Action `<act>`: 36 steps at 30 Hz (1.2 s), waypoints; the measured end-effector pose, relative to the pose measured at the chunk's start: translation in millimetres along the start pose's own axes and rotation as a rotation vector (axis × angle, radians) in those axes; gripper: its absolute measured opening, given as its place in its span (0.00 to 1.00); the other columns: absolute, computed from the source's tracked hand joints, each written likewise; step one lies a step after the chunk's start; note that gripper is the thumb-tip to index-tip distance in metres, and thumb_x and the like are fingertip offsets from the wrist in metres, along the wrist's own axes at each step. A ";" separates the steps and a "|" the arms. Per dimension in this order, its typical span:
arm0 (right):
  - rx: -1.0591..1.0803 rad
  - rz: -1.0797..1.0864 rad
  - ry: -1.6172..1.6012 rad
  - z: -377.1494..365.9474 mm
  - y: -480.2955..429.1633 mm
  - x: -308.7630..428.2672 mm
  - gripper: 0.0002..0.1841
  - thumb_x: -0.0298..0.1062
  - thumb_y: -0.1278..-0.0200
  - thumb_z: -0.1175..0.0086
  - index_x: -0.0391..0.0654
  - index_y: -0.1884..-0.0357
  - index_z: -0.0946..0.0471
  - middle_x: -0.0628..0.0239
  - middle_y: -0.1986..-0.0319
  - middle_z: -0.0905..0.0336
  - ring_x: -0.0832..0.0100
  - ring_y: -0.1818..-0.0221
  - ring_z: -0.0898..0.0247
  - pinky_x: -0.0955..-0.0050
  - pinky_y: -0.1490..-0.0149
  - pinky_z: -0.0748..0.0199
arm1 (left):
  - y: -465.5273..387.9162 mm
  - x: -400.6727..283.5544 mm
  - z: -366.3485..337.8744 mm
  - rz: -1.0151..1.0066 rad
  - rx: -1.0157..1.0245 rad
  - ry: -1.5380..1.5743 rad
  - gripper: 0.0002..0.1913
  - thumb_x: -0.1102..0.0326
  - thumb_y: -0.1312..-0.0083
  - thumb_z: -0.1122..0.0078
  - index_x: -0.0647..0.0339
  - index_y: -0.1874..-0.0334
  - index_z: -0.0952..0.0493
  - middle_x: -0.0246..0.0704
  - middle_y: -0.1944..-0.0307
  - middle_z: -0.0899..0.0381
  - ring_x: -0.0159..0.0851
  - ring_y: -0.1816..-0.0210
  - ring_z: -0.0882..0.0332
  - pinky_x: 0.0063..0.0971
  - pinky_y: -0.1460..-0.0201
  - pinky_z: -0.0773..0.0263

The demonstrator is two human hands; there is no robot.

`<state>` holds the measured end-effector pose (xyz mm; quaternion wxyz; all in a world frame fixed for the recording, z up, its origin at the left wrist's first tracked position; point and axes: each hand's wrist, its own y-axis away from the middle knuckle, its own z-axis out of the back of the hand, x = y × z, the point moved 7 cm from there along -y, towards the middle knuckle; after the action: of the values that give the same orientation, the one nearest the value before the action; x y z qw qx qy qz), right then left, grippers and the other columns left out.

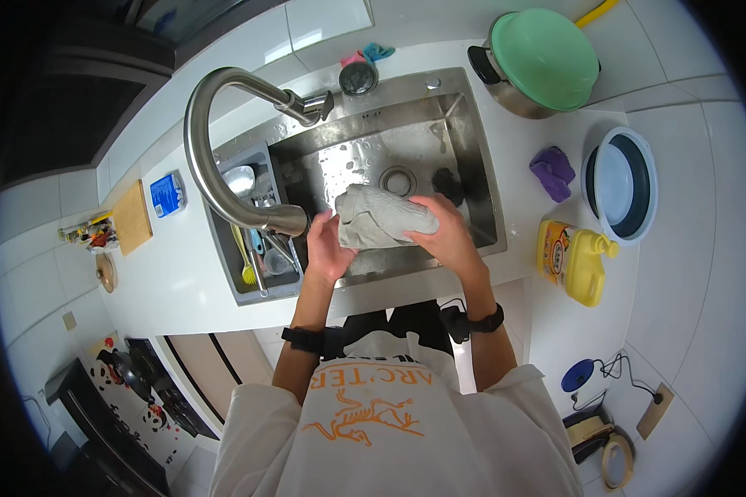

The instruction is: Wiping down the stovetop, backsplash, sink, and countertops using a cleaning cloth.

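Observation:
Over the front part of a stainless steel sink (373, 140), a folded or rolled light grey cloth (379, 217) is held between both hands. My right hand (441, 233) grips its right end, thumb and fingers on either side. At the left end, my left hand (330, 245) has its palm turned up and its fingers partly behind the cloth; how firmly it holds is hard to tell. The drain (398, 181) and a dark scrubber (448, 185) lie beyond the cloth in the basin. The cloth hides whatever may be inside it.
A curved faucet (205, 143) arches over a grey rack (267, 292) with utensils at left. To the right are a pot with a green basin (543, 59), a purple cloth (553, 174), a collapsible basin (626, 186) and a yellow detergent bottle (587, 267). A blue packet (167, 195) lies left.

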<state>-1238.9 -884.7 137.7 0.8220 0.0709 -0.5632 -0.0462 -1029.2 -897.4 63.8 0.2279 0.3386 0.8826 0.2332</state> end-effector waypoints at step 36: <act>0.317 0.371 0.804 -63.7 -14.0 7.3 0.38 0.33 0.52 0.36 0.44 0.34 0.35 0.56 0.54 0.29 0.58 0.49 0.32 0.64 0.40 0.36 | -29.0 -4.2 17.2 0.322 0.043 -1.078 0.35 0.71 0.55 0.34 0.71 0.41 0.32 0.38 0.58 0.20 0.35 0.58 0.22 0.25 0.54 0.26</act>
<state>-1176.8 -895.5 119.3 0.9483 0.1059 -0.2035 0.2191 -1031.0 -915.1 34.8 0.6012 0.5448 0.5832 0.0411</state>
